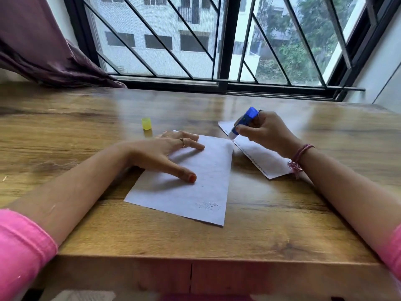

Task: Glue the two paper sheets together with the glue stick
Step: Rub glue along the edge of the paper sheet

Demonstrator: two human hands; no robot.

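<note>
A white paper sheet point(195, 187) lies flat in the middle of the wooden table point(260, 231). My left hand point(160, 151) rests on its upper left part, fingers spread, pressing it down. A second sheet point(258, 155) with a printed line of text lies to the right, partly under my right hand point(267, 131). That hand grips a blue glue stick point(243, 122), tilted, with its white tip touching the top right corner of the middle sheet. The stick's yellow cap point(146, 123) stands alone on the table beyond my left hand.
A barred window point(217, 40) runs along the table's far edge. A purple curtain point(43, 51) hangs at the back left and drapes onto the table. The table's front edge point(195, 261) is close to me.
</note>
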